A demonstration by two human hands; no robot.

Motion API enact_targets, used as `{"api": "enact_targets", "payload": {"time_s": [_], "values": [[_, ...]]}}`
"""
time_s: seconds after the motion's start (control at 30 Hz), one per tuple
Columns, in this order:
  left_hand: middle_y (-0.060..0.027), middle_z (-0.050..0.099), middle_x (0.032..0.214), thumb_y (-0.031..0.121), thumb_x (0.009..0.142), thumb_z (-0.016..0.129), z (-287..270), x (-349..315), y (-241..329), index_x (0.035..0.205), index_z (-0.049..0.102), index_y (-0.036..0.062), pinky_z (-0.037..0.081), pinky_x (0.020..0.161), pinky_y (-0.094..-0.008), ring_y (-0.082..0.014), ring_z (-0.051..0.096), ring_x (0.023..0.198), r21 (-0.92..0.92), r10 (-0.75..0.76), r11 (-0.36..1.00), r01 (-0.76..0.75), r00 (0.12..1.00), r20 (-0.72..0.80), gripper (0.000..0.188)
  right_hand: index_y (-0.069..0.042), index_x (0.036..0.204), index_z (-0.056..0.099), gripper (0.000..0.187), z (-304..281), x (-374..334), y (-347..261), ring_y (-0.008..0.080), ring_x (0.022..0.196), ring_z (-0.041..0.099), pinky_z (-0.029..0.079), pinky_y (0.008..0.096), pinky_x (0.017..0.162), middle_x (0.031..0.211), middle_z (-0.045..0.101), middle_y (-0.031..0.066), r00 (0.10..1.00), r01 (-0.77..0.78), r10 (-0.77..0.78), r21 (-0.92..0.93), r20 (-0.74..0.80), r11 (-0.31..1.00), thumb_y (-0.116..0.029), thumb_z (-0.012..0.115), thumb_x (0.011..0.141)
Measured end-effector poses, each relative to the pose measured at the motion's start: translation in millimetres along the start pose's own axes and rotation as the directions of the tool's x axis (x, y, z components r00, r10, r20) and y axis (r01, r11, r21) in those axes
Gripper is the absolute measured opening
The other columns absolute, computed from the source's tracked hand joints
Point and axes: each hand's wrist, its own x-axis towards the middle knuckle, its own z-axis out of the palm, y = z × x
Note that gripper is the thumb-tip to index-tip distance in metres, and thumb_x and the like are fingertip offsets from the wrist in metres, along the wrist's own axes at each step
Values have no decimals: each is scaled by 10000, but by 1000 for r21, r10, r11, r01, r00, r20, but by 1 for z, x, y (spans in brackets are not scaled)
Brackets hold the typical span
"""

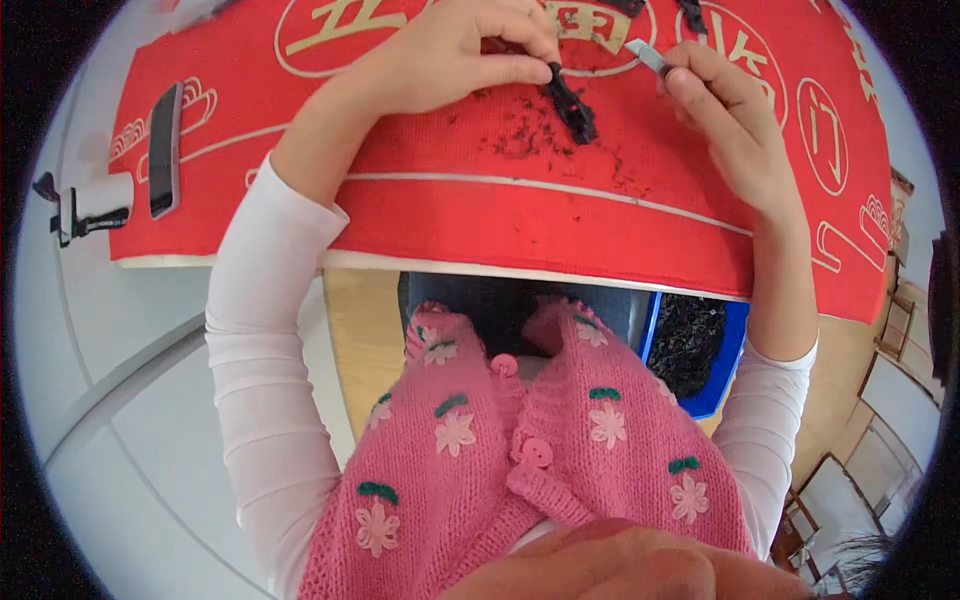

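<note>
1. The piece (573, 112), dark, slim and crumpled-looking, is over the red cloth, near the middle of its front part, its lower end slanting down to the right.
2. The left hand (455, 55) grips the piece's upper end, thumb and fingertips pinched together on it.
3. The right hand (725, 120) holds the blade (648, 57), a short grey one, between thumb and curled fingers; its tip points up and left, apart from the piece.
4. Dark crumbs (522, 143) lie scattered under and around the piece.
5. The cloth (450, 222) has white lines and pale and gold characters.
6. A black lump (691, 15) lies beyond the right hand, cut off by the view's top edge.
7. A dark bar (163, 150) lies on the cloth's left part.
8. Below the cloth's front edge, right of the lap, is a blue bin (735, 350) with black scraps (686, 345) inside.
</note>
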Motion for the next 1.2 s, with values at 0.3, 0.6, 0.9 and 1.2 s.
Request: {"api": "enact_targets", "payload": {"time_s": [0.3,0.6,0.9,1.2], "values": [[-66,569,828,55,780,575,3,-5,23,814,608,13,374,821,-311,-191,485,840,-136,-335,932,337,942,36,63,-26,808,562,173,16,3,8,55,573,351,289,187,527,630,448,-33,997,68,-58,-284,44,956,-140,458,887],[-66,592,812,43,762,584,11,-8,19,802,618,4,384,795,-303,-187,494,795,-246,-412,885,394,911,-21,65,-18,843,587,161,26,4,11,70,540,348,289,196,498,618,468,-18,988,150,-145,-385,43,911,-143,490,873],[-52,614,754,27,733,606,20,-17,6,761,630,-6,388,777,-290,-171,511,730,40,-56,997,67,972,-230,50,-21,863,610,163,31,5,9,81,507,341,288,209,469,597,479,-6,978,197,-206,-457,31,867,-146,506,865],[-47,617,752,28,722,618,19,-10,24,756,636,3,386,777,-286,-160,511,723,-238,-759,650,722,632,-158,45,-16,857,610,169,31,3,11,79,507,340,284,209,465,594,474,-5,987,142,-158,-517,12,844,-150,508,866]]}}
